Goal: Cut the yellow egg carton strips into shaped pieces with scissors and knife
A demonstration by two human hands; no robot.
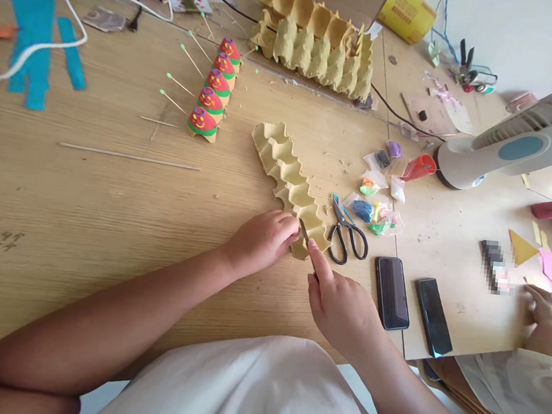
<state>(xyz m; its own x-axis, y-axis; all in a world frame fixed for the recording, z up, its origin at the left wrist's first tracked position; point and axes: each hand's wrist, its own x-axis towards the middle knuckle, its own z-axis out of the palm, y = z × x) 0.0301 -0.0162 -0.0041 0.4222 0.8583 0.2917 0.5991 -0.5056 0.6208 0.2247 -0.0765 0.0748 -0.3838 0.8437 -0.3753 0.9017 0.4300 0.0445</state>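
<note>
A strip of yellowish egg carton (pixel 289 169) lies slantwise on the table, its cups facing up. My left hand (pixel 264 239) is closed on the strip's near left edge. In my right hand (pixel 338 296) is a small knife (pixel 304 232), the index finger stretched along its back. The dark blade rests against the carton close to my left fingers, and most of the handle is hidden in my grip. Black-handled scissors (pixel 346 232) lie just right of the strip, partly opened. Farther back stands a row of painted carton cups (pixel 211 101) with smiling faces and green-tipped sticks.
Stacked egg cartons (pixel 318 53) stand at the back. Small bags of coloured clay (pixel 365 210) and a red cup (pixel 419 168) lie near a white fan (pixel 514 137). Two phones (pixel 391 293) are at right, by another person's hands (pixel 544 314). A thin stick (pixel 130 155) lies left.
</note>
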